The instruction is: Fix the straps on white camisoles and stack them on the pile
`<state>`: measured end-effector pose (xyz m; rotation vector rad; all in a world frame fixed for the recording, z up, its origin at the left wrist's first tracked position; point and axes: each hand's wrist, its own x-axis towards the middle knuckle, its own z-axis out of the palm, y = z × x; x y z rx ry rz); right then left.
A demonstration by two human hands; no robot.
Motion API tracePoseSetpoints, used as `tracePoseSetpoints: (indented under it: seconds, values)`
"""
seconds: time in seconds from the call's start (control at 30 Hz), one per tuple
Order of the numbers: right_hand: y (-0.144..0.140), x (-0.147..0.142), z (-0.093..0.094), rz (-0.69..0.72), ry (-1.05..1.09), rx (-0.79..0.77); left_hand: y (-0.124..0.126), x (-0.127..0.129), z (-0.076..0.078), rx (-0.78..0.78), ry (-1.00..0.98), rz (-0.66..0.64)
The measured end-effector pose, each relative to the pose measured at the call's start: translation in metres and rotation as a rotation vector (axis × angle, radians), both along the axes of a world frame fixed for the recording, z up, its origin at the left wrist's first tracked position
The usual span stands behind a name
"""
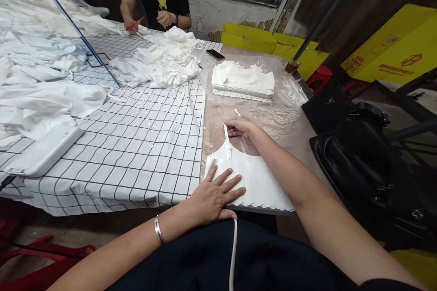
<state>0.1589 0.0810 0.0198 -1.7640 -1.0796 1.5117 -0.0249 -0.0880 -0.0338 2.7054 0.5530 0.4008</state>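
Head view: left hand (214, 194) spread flat on the white top (254, 177) at the worktop's (290, 122) near edge, right hand (241, 127) pinching its strap (226, 134).

The bare left hand (213, 193) lies flat, palm down with fingers spread, its wrist ringed by a silver bangle, while the bare right hand (242, 128) reaches further forward on an outstretched forearm, fingers curled in a light pinch.

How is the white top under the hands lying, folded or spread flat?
Spread flat: the white top lies smooth, left hand pressing it, right hand at its strap.
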Motion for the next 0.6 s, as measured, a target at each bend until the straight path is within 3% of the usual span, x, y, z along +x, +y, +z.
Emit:
tracePoseSetpoints:
  seconds: [0.1, 0.2, 0.3, 0.43, 0.53, 0.6]
  values:
    - [-0.001, 0.029, 0.012, -0.076, -0.240, 0.171, 0.000, -0.003, -0.001, 0.023, 0.028, -0.001]
    - [-0.011, 0.084, 0.032, -0.239, -0.488, 0.347, -0.001, -0.002, 0.004, 0.021, 0.049, 0.007]
    - [-0.033, 0.137, 0.042, -0.349, -0.554, 0.297, 0.002, 0.013, 0.019, -0.024, -0.019, -0.035]
    - [-0.076, 0.155, 0.021, -0.315, -0.543, 0.221, 0.034, 0.060, 0.040, -0.115, -0.195, -0.100]
    - [-0.111, 0.137, -0.007, -0.253, -0.554, 0.356, 0.089, 0.103, 0.048, -0.068, -0.219, 0.071]
    - [-0.135, 0.122, -0.024, -0.086, -0.629, 0.532, 0.130, 0.127, 0.047, 0.008, -0.136, 0.193]
